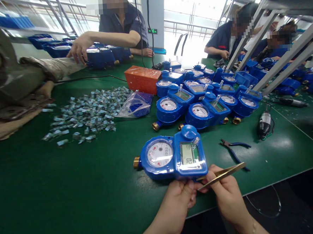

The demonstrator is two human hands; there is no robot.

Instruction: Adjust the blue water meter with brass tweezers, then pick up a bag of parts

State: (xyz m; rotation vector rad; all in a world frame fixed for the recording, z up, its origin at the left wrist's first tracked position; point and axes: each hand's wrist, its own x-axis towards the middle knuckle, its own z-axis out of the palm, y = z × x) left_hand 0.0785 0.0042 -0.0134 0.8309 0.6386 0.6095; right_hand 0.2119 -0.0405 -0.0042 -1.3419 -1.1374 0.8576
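A blue water meter lies on the green table in front of me, with a round dial, a small lit display and a brass threaded end pointing left. At its near edge, my left hand is closed in a pinch; whatever is between the fingers is hidden. My right hand grips brass-coloured tweezers, their tips beside the left fingertips under the meter's near right corner. Blue-handled pliers lie on the table to the right, apart from both hands.
Several more blue meters crowd the table behind. A heap of small pale-blue pieces, a plastic bag and an orange box are left of them. A black-and-silver power tool lies right. Co-workers sit across the table.
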